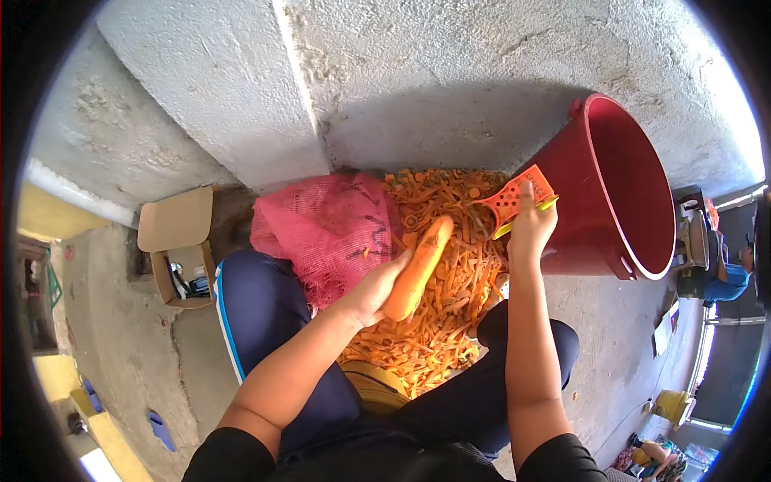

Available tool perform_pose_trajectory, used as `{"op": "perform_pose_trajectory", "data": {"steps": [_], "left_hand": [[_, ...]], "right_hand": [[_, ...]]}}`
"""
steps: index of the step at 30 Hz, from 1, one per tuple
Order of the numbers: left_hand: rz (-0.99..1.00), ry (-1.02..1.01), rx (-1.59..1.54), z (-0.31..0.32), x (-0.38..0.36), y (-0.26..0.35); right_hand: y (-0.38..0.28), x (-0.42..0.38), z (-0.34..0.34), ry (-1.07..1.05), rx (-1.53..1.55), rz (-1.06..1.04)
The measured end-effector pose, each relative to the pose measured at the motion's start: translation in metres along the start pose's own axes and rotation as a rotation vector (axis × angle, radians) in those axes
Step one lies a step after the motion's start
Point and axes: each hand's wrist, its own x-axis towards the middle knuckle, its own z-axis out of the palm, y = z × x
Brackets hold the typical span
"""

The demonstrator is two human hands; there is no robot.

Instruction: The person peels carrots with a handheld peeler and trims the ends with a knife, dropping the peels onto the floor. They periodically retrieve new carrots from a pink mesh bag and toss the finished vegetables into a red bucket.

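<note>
A large carrot (418, 273), with a dark patch near its upper end, lies tilted in my left hand (377, 291), whose fingers are wrapped round its lower part. My right hand (531, 227) grips an orange tool with holes and a yellow edge, the peeler (514, 195), held up to the right of the carrot and apart from it. Beneath both hands spreads a heap of orange carrot peels (466, 277), between my legs. Just left of the heap sits a pink mesh sack (325, 229).
A big red bucket (566, 193) leans on its side by the wall at right. An open cardboard box (183, 273) with small items stands at left. Blue slippers (161, 430) lie on the floor. Other people (729, 277) are at the far right.
</note>
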Motion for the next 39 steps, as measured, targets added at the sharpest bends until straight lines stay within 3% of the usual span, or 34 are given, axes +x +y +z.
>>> {"op": "perform_pose_trajectory", "data": {"steps": [4, 8, 10, 13, 16, 19, 22, 23, 24, 25, 26, 30, 36, 39], "left_hand": [[-0.032, -0.078, -0.081, -0.012, 0.006, 0.004], [0.046, 0.194, -0.102, 0.014, 0.005, 0.011], [0.002, 0.221, -0.112, 0.013, 0.001, 0.014], [0.101, 0.163, -0.102, 0.003, 0.005, 0.008], [0.068, 0.200, -0.136, 0.008, 0.003, 0.010], [0.071, 0.060, -0.061, 0.007, 0.000, 0.010], [0.010, -0.128, 0.151, -0.008, -0.004, 0.006], [0.055, -0.058, 0.222, 0.005, -0.008, 0.006], [0.071, -0.091, 0.216, 0.008, -0.010, 0.007], [0.087, -0.123, 0.211, 0.010, -0.012, 0.009], [0.106, -0.155, 0.205, 0.010, -0.013, 0.011], [0.123, -0.091, 0.315, 0.006, -0.012, 0.018], [0.379, 0.139, 0.932, -0.001, -0.003, 0.008], [0.263, 0.207, 0.929, 0.003, -0.003, 0.013]], "right_hand": [[-0.021, -0.037, 0.016, -0.316, 0.092, 0.009], [-0.032, -0.080, 0.027, -0.628, 0.232, 0.139], [-0.029, -0.085, 0.027, -0.700, 0.005, 0.015], [-0.026, -0.086, 0.029, -0.694, -0.027, 0.034], [-0.027, -0.086, 0.029, -0.664, -0.109, 0.004], [-0.020, -0.073, 0.028, -0.498, -0.149, -0.092], [-0.015, -0.018, 0.008, -0.157, -0.306, -0.159], [0.000, 0.002, 0.002, -0.030, -0.246, -0.227], [-0.001, 0.012, -0.005, 0.096, -0.419, -0.248], [-0.002, 0.017, -0.011, 0.116, -0.347, -0.173], [-0.002, 0.020, -0.014, 0.133, -0.274, -0.101], [-0.014, 0.006, -0.006, 0.016, -0.167, -0.190], [-0.019, -0.013, 0.002, -0.156, -0.110, -0.127], [-0.020, -0.021, 0.006, -0.196, -0.042, -0.092]]}}
